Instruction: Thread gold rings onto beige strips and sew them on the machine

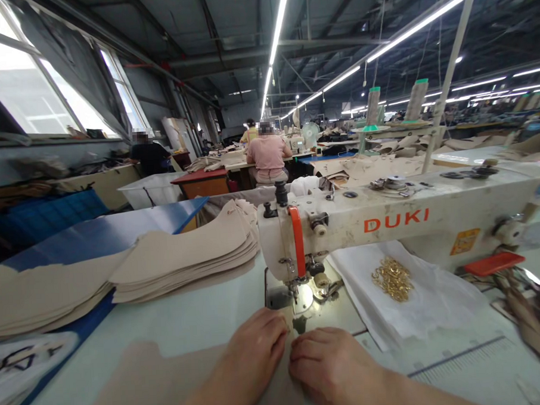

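Here, the left hand (254,355) and right hand (331,367), fingers (275,327) closed, pinch a beige panel (139,381), its edge aligned at the DUKI sewing machine's presser foot (294,285).

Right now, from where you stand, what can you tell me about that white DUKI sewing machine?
The white DUKI sewing machine looks industrial, with a long, scuffed, white-painted arm, orange lettering and a curved orange strip on its head. Its needle area is brightly lit, above a metal plate set into the pale table. Two thread cones stand behind it.
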Tool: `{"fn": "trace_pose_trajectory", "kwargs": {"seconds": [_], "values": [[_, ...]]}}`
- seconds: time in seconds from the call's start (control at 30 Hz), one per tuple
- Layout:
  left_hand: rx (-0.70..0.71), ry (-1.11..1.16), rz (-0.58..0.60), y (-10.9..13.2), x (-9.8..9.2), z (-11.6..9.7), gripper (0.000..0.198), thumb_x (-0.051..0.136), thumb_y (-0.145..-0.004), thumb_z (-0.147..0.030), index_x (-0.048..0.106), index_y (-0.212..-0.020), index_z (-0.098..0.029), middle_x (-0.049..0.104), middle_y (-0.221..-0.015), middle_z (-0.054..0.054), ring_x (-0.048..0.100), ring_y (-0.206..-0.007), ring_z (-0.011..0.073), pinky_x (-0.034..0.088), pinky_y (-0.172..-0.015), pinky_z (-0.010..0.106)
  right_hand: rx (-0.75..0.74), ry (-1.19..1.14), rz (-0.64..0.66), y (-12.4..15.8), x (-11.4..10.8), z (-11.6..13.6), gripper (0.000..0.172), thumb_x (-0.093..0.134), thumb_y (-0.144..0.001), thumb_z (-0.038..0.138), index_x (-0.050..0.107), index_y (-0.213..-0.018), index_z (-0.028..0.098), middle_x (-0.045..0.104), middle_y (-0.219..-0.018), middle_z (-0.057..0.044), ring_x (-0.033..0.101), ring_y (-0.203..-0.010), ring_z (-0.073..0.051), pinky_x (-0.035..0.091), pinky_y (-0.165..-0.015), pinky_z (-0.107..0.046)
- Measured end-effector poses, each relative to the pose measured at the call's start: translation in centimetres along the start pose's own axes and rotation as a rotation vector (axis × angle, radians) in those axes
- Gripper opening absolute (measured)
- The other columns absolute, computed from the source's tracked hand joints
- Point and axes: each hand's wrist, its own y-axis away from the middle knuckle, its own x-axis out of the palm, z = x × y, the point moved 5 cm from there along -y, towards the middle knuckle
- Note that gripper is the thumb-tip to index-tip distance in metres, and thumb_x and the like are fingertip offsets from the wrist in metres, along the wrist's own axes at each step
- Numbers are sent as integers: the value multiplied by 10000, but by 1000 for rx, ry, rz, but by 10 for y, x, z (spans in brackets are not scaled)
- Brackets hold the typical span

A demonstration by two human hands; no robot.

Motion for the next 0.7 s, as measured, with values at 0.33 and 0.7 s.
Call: {"fn": "trace_pose_trajectory", "kwargs": {"seconds": [0.33,0.7], "values": [[52,-47,-8,7,7,1,180,483,-858,-41,567,-799,-189,647,-776,21,612,-743,195,515,-684,307,-9,44,3,0,-2,2,94,561,-881,182,628,-821,158,693,-864,-52,606,-816,-190,469,-731,-289],[112,5,-134,4,2,-4,234,385,-948,-95,568,-839,-191,655,-787,19,621,-748,178,532,-690,291,-11,60,34,-1,-4,2,66,594,-849,189,632,-815,147,683,-872,-38,599,-810,-185,472,-717,-286]]}}
